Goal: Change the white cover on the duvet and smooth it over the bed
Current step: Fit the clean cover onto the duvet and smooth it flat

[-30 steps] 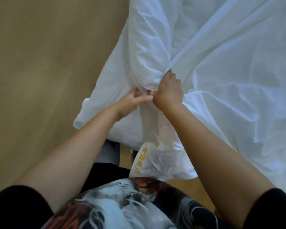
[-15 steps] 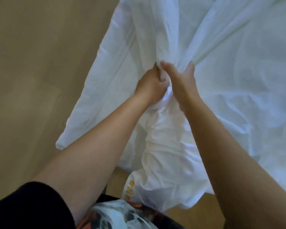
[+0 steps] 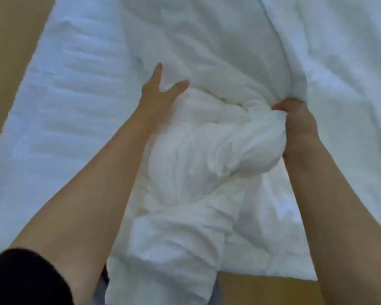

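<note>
Hands work the bunched white cover [image 3: 185, 155]: left hand [image 3: 156, 100] spread flat against it, right hand [image 3: 297, 126] clenched around a fold.

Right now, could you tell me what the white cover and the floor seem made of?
The white cover looks like thin matte cloth, perhaps cotton: it bunches into fine creases. The floor looks smooth, tan, perhaps wood or laminate; no grain shows.
</note>
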`<action>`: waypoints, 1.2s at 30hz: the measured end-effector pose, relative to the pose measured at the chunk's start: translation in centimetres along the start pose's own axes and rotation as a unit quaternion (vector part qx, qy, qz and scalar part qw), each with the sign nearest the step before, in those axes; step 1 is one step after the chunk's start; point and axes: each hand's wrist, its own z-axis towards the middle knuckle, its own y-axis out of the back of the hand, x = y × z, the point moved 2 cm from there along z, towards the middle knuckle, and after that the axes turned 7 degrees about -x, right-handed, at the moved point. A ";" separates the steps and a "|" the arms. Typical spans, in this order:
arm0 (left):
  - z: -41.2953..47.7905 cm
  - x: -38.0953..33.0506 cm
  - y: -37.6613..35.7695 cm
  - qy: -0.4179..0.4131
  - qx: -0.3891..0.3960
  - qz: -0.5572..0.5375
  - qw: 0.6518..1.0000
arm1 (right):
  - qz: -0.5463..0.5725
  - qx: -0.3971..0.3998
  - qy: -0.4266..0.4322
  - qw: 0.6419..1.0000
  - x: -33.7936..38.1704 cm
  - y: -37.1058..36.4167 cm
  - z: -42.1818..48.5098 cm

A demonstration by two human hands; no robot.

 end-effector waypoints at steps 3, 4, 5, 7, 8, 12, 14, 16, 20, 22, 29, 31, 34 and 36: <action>-4.3 -4.7 -14.8 -0.040 0.122 0.186 0.974 | 0.040 -0.066 -0.051 0.996 -3.8 11.2 3.3; -6.3 -5.8 -19.4 -0.060 0.149 0.216 0.963 | 0.109 -0.069 -0.082 0.988 -5.6 14.3 4.0; -8.5 -6.5 -23.6 -0.087 0.176 0.243 0.950 | 0.193 -0.063 -0.108 0.973 -7.5 17.3 4.4; -13.0 -6.2 -30.2 -0.136 0.241 0.302 0.912 | 0.281 -0.084 -0.151 0.944 -11.9 22.4 4.5; -15.2 -5.6 -32.7 -0.160 0.278 0.329 0.888 | 0.257 -0.115 -0.180 0.942 -14.1 24.5 4.2; -20.2 -2.1 -37.1 -0.246 0.365 0.439 0.783 | 0.075 -0.238 -0.215 0.944 -19.7 27.9 3.9; -20.3 -1.2 -37.1 -0.281 0.354 0.474 0.756 | 0.014 -0.278 -0.121 0.953 -18.6 27.4 4.5; -20.2 -1.0 -36.4 -0.301 0.342 0.492 0.742 | -0.061 -0.301 0.009 0.952 -16.3 26.3 4.6; -20.0 -2.0 -34.1 -0.326 0.342 0.493 0.731 | -0.161 -0.222 0.221 0.936 -10.3 21.1 3.6; -20.0 -2.5 -31.8 -0.317 0.325 0.456 0.765 | -0.210 -0.163 0.292 0.919 -7.5 17.5 2.7; -16.5 -5.3 -19.5 -0.406 0.212 0.327 0.827 | -0.417 -0.077 0.418 0.803 0.1 7.5 3.0; -13.3 -5.0 -15.6 -0.388 0.091 0.269 0.877 | -0.447 -0.061 0.432 0.781 1.4 5.0 2.9; -7.7 -2.8 -10.4 -0.219 -0.098 0.154 0.958 | -0.497 -0.044 0.451 0.740 2.6 1.6 3.0; -3.7 -0.9 -8.6 -0.028 -0.137 0.013 0.990 | -0.538 -0.038 0.446 0.714 3.2 -0.6 3.5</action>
